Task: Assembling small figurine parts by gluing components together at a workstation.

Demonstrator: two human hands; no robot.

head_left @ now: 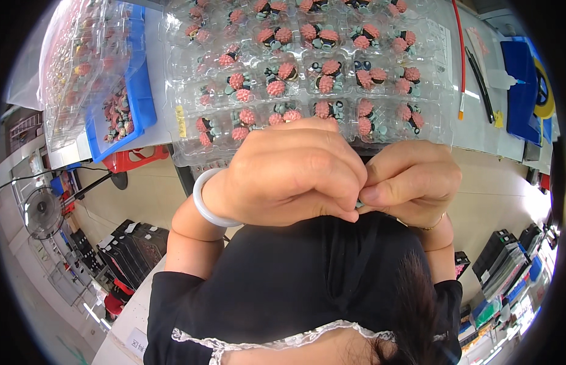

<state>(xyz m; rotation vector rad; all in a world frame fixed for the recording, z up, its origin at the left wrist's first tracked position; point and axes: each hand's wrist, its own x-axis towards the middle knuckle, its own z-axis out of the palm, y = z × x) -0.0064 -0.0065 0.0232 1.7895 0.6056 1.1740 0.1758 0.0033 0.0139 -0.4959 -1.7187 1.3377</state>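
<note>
My left hand and my right hand meet just past the near edge of the table, fingers pinched together. Between the fingertips a small greenish piece shows in part; the rest of it is hidden by the fingers. Right beyond the hands lies a clear plastic blister tray. Its compartments hold several small figurines with pink, bumpy round parts and black and pale green parts.
At the left stands a blue bin of small pink pieces, with stacked clear trays leaning over it. To the right lie a red-handled brush, a black pen-like tool, a white-tipped bottle and yellow tape by a blue box.
</note>
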